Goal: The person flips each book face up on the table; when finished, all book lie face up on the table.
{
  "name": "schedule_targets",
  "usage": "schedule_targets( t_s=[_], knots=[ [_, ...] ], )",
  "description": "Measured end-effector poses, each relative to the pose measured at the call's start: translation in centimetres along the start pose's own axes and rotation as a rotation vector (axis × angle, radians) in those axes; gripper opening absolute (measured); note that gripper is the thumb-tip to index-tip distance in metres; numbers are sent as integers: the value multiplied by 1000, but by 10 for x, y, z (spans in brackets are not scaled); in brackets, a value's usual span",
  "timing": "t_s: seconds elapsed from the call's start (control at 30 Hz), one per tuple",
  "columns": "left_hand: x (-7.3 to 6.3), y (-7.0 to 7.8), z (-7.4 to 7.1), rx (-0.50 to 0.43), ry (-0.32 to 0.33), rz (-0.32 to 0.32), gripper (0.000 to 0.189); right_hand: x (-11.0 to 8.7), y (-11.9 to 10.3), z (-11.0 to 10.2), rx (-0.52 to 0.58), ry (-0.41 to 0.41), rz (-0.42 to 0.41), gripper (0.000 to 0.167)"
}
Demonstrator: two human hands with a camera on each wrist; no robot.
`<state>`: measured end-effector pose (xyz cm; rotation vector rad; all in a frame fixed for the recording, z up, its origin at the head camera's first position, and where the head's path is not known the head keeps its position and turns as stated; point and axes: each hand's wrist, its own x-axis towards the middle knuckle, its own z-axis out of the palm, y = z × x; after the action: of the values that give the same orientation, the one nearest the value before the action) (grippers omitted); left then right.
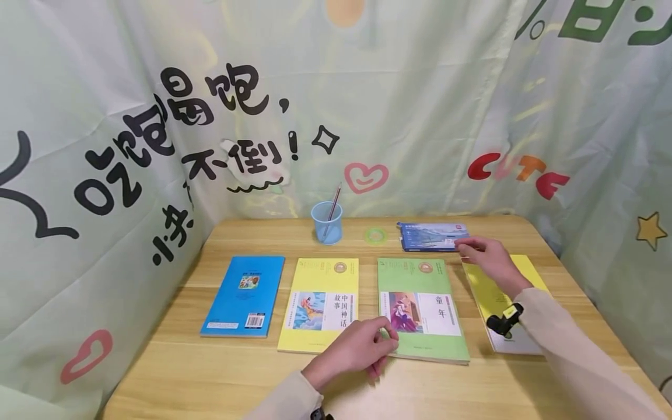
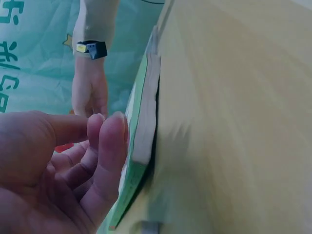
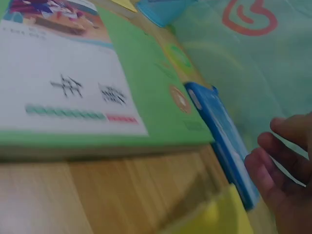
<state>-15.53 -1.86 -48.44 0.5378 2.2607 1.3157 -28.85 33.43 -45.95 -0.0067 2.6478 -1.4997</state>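
My left hand (image 1: 362,347) hovers by the lower left corner of a green book (image 1: 427,347), with its fingers loosely bent. In the left wrist view its fingertips (image 2: 112,129) come right beside the book's edge, and nothing shows between them. Over the right end of a flat blue box (image 1: 424,234) is my right hand (image 1: 490,259). In the right wrist view, its fingers (image 3: 263,170) are spread and loosely bent beside the box. Below that hand lies a yellow book (image 1: 485,297), partly hidden by the wrist and sleeve. Another yellow book (image 1: 328,277) lies left of the green one.
A blue book (image 1: 228,297) lies at the far left of the wooden table (image 1: 210,373). Toward the back stand a light blue cup (image 1: 319,224) with a pencil (image 1: 336,198) and a green ring-shaped roll (image 1: 384,235). Printed fabric (image 1: 420,116) walls the back and sides.
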Motion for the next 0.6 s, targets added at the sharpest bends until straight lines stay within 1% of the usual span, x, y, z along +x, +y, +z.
schedule_targets(
  t_s=[0.13,0.27,0.37,0.47,0.6],
  knots=[
    [12,10,6,0,30,26,5,-7,4,-24,-40,3,17,64],
    [24,22,15,11,45,69,5,-11,13,-49,-61,39,-18,62],
    [32,34,21,41,50,88,6,-12,22,-66,-12,71,-71,56],
    [39,45,28,66,46,87,7,-13,31,-81,46,91,-96,51],
    [49,57,39,96,33,90,8,-14,40,-97,102,105,-108,35]
  ],
)
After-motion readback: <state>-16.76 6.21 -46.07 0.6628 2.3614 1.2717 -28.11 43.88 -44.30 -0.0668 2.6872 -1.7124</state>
